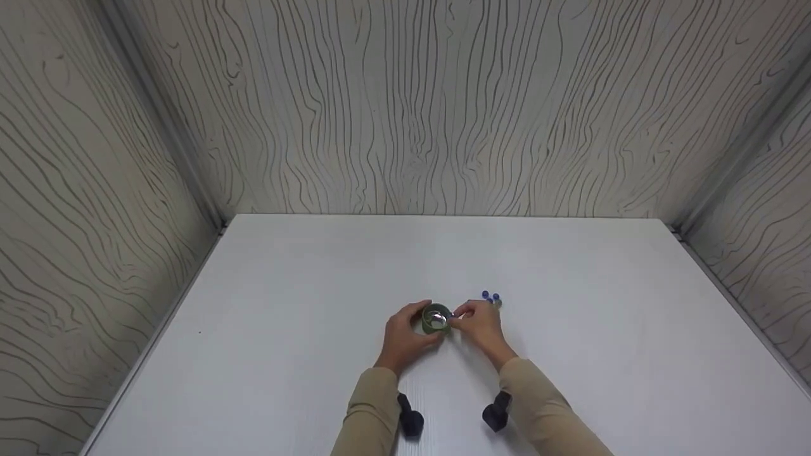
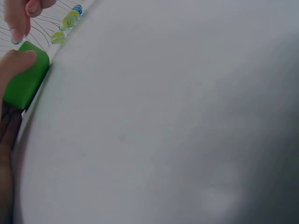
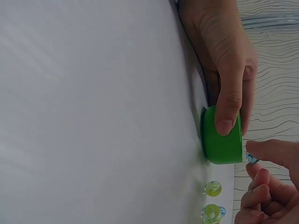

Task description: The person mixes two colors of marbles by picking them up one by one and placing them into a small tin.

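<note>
A small green cup (image 3: 222, 148) with a shiny inside stands upright on the white table. My left hand (image 1: 405, 339) grips it, the thumb on the near side and the fingers round the far side. Over the cup's right rim, my right hand (image 1: 483, 328) pinches a clear blue marble (image 3: 252, 158) between thumb and fingertip. Several loose marbles, blue ones (image 1: 485, 294) and yellow-green ones (image 3: 213, 188), lie on the table just beyond the right hand. The right hand partly hides them in the head view.
The white tabletop (image 1: 304, 272) extends around both hands. Wood-grain patterned panels (image 1: 405, 107) stand behind it and at both sides. A black wrist device (image 1: 412, 423) sits on the left sleeve, and another (image 1: 496, 415) on the right.
</note>
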The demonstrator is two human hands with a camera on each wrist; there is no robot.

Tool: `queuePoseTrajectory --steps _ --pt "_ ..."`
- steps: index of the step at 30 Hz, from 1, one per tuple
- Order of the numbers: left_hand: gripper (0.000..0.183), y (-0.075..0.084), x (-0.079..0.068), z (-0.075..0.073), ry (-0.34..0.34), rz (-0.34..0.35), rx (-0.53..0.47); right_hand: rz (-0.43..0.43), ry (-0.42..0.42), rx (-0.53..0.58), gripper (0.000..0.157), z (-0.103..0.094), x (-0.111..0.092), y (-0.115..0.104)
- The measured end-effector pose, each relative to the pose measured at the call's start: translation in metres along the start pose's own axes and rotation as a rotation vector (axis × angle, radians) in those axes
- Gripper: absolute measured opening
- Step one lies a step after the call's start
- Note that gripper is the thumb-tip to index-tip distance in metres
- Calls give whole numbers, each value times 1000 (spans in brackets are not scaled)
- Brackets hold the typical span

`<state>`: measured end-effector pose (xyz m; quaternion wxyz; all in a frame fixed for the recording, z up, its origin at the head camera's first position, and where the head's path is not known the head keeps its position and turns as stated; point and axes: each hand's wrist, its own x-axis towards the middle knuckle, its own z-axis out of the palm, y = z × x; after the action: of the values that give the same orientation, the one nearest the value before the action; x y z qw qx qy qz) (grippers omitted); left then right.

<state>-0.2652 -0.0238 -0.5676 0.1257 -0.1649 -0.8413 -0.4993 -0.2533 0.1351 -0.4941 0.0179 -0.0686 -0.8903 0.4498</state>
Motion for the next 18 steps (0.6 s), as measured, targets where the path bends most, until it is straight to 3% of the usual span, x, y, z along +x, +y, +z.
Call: queuePoseTrajectory --steps 18 --pt "58 2 -1 -1 -21 -33 -6 21 -24 -5 14 6 0 -2"
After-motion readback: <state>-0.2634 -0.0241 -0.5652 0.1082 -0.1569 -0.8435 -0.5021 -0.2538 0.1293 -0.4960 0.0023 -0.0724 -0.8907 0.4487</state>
